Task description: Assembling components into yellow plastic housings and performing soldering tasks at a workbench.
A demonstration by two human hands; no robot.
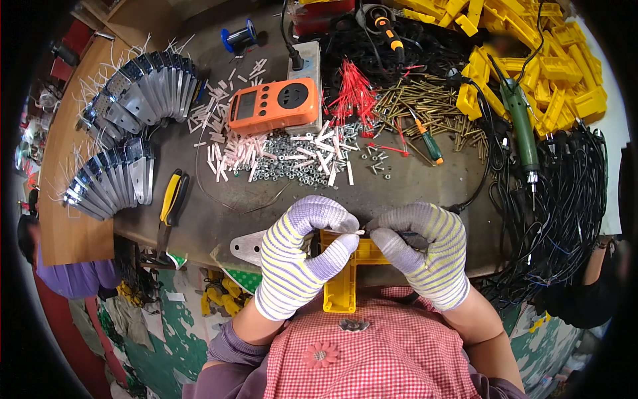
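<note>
Both hands wear striped white, yellow and lilac knit gloves and meet close together at the table's near edge. Thumb and fingertips of my left hand (302, 256) are pinched around a small whitish piece (361, 232), whose end pokes out. Just to its right, my right hand (428, 249) is closed in a pinch; what its fingertips hold, if anything, is hidden. Below both hands lies a yellow plastic housing (340, 292), partly covered by them. A flat grey metal plate with holes (247, 247) sticks out left of my left hand.
Beyond the hands lie small nuts (292, 159), pale short sleeves (232, 156), an orange meter (272, 106), red-tipped leads (352, 93) and brass-coloured rods (425, 106). Pliers (171, 199) and metal plates with wires (106, 176) are left; a green electric screwdriver (520, 126), black cables (565, 199) and yellow housings (558, 73) right.
</note>
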